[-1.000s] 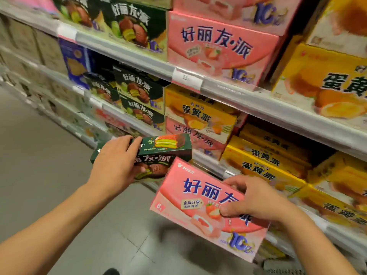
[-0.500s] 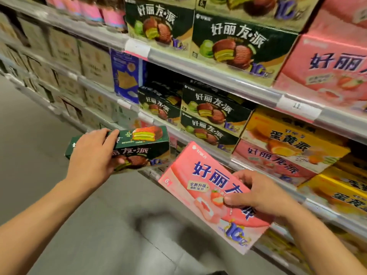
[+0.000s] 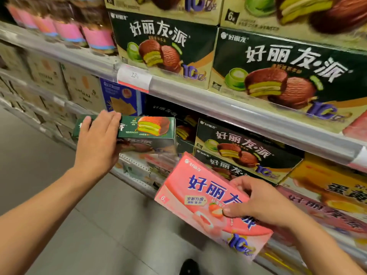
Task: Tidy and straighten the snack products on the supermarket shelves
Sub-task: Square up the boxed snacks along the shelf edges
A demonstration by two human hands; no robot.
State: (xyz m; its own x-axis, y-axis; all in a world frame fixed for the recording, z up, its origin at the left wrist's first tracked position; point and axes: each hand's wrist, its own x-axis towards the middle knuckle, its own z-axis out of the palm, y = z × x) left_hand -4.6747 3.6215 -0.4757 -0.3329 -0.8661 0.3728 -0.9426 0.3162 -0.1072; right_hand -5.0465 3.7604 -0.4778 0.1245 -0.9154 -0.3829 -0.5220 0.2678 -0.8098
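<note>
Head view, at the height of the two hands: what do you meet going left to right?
Left hand → green pie box that it grips → pink strawberry pie box → right hand holding it → yellow egg-yolk pie boxes on the shelf at the far right.

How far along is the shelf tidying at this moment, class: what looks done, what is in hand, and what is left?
Done: the big green boxes on the upper shelf stand in a straight, front-facing row. In hand: the left hand grips a green box and the right hand grips a pink box, both off the shelves. Left: both boxes need shelving; the green box likely joins the matching stack beside it.
</note>
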